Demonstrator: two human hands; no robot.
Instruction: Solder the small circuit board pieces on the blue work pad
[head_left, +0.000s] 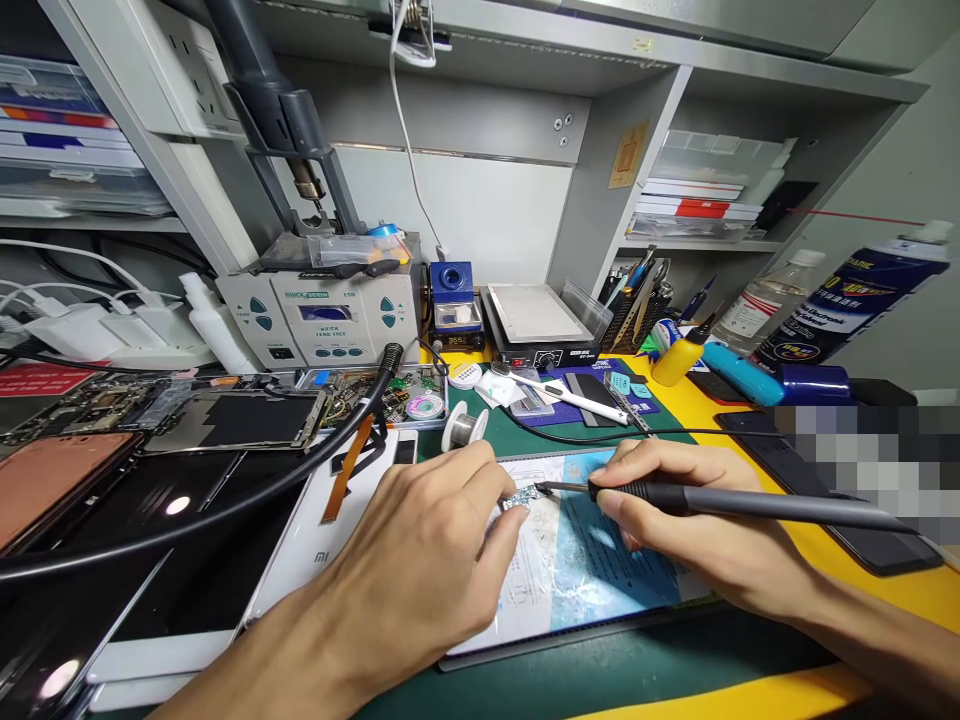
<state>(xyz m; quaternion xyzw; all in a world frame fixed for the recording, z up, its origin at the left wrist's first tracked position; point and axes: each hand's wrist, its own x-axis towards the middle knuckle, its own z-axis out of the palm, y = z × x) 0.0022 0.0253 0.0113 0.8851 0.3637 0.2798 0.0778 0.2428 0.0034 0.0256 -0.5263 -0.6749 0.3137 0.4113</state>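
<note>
Between thumb and forefinger, my left hand point(439, 530) pinches a small circuit board point(521, 496) above a printed sheet point(517, 590). My right hand point(667, 500) grips a soldering iron point(652, 493) by its black sleeve, pen fashion. The iron's tip points left and reaches the board's right end; whether it touches cannot be made out. Just behind my left hand stands a spool of solder wire point(463, 430). The sheet lies on a green mat point(480, 690).
A hot-air station point(322, 315), a blue soldering station point(452, 300) and a hot plate point(540, 320) line the back. Phone parts point(232, 420) crowd the left, crossed by a thick black hose point(300, 470). A yellow bottle point(681, 355) and a spray can point(847, 300) stand right.
</note>
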